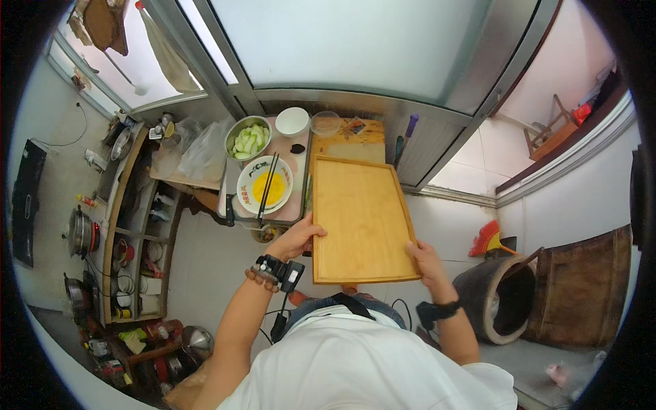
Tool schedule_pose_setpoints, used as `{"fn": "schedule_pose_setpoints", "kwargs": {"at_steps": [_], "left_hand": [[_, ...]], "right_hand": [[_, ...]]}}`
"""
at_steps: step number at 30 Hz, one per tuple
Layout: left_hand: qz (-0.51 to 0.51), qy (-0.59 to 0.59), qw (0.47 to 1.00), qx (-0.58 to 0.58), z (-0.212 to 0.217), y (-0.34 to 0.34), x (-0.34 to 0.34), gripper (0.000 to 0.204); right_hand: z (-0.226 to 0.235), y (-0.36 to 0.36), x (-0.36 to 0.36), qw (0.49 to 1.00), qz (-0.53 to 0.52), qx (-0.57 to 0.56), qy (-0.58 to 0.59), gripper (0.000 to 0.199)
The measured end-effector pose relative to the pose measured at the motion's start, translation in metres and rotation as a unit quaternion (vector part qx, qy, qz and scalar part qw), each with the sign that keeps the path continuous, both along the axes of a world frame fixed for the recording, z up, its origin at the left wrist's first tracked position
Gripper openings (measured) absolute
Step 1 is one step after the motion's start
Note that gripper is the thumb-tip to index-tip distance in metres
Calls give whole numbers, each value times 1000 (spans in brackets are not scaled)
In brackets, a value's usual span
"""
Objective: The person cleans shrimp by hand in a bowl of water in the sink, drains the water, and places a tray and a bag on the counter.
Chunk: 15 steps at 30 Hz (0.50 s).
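A rectangular wooden board [362, 222] with a raised rim is held level in front of my body. My left hand [298, 237] grips its left edge near the close corner, thumb on top. My right hand [429, 264] grips the right edge, also near the close corner; the fingers beneath are hidden. Beyond the board's left side stands a white bowl of beaten yellow egg [270, 198], with dark chopsticks [268, 188] laid across it. Behind that sit a metal bowl of sliced pale green vegetable [250, 139] and a white bowl [292, 121].
The bowls stand on a small table [374, 133], with a clear plastic bowl [326, 124] at its back. Plastic bags [205, 152] lie to the left, near a shelf unit [140, 253]. A large dark jar [478, 297] stands on the floor at right, beside a red-yellow brush [486, 239].
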State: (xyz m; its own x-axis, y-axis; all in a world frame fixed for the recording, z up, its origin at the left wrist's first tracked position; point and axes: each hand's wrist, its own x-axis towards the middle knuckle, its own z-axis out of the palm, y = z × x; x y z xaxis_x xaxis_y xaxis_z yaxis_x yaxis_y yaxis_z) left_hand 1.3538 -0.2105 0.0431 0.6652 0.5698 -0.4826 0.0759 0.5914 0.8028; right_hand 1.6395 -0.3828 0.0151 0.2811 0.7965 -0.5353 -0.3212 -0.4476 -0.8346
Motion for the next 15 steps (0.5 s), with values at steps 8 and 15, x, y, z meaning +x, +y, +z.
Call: {"fn": "schedule_pose_setpoints", "kwargs": {"at_steps": [8, 15], "left_hand": [[67, 65, 996, -1, -63, 4, 13, 46], [69, 127, 989, 5, -70, -21, -21, 47]], "right_hand": [[-120, 45, -4, 987, -93, 94, -93, 26], [-144, 82, -12, 978, -43, 139, -150, 27]]}}
